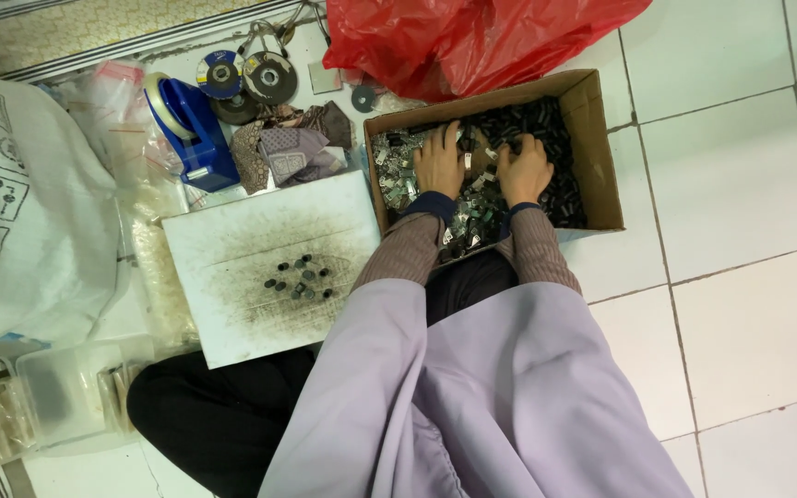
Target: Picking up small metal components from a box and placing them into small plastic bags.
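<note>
from the head view, your left hand and right hand both lie palm down, fingers spread, in the cardboard box, resting on the small metal and black parts directly beneath them; whether either grips any i cannot tell. a white board carrying a few dark pieces sits to your left

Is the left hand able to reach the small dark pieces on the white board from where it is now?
Probably yes. The left hand lies in the cardboard box, and the small dark pieces lie uncovered on the white board beside it, with only the box wall between.
</note>
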